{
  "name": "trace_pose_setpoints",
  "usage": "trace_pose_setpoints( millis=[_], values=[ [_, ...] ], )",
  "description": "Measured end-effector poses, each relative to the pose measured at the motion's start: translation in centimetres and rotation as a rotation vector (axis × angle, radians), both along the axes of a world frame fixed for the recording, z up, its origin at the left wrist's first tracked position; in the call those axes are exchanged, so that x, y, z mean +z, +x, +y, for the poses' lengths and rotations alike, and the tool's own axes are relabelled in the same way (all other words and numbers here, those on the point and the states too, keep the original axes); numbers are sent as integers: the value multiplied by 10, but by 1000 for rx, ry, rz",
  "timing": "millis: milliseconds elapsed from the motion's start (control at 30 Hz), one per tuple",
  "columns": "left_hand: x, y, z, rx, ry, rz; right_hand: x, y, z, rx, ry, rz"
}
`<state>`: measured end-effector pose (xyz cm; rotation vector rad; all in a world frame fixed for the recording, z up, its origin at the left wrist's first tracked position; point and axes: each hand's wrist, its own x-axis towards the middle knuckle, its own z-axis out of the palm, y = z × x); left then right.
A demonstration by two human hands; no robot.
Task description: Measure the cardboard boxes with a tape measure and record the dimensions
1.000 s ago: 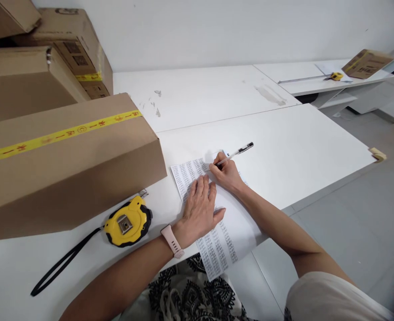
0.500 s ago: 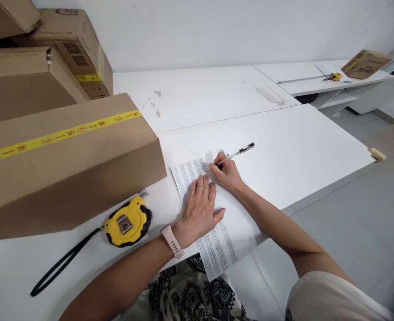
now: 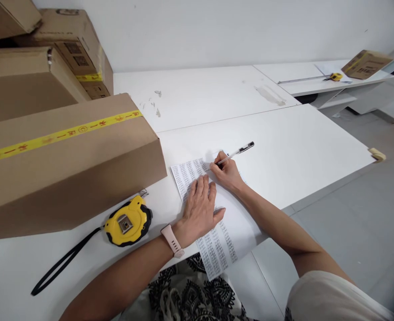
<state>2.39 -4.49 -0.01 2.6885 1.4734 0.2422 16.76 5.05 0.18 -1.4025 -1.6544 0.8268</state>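
Observation:
A sheet of paper [image 3: 217, 252] with columns of small handwriting lies on the white table and hangs past its front edge. My left hand [image 3: 201, 205] rests flat on the sheet, fingers stretched and thumb out. Just to its upper right, my right hand [image 3: 225, 171] is closed around a pen [image 3: 238, 152] with a clear barrel and black end. The pen slants up to the right; its tip is hidden by my fingers near the written columns. Part of another printed paper shows behind my right hand.
A large cardboard box [image 3: 72, 156] with yellow tape stands at left, with more boxes [image 3: 76, 49] behind it. A yellow tape measure [image 3: 129, 223] with a black strap lies in front. Farther right are another tape measure [image 3: 335, 76] and a box [image 3: 367, 63].
My right hand has shifted very slightly on the paper with the pen. My left hand stays in the same place.

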Motion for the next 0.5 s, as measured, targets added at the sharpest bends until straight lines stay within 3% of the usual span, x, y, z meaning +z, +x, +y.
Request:
trace_pose_setpoints(
  millis=[500],
  values=[
    [-3, 0, -1, 9, 22, -39, -2, 2, 2, -35, 15, 9]
  ],
)
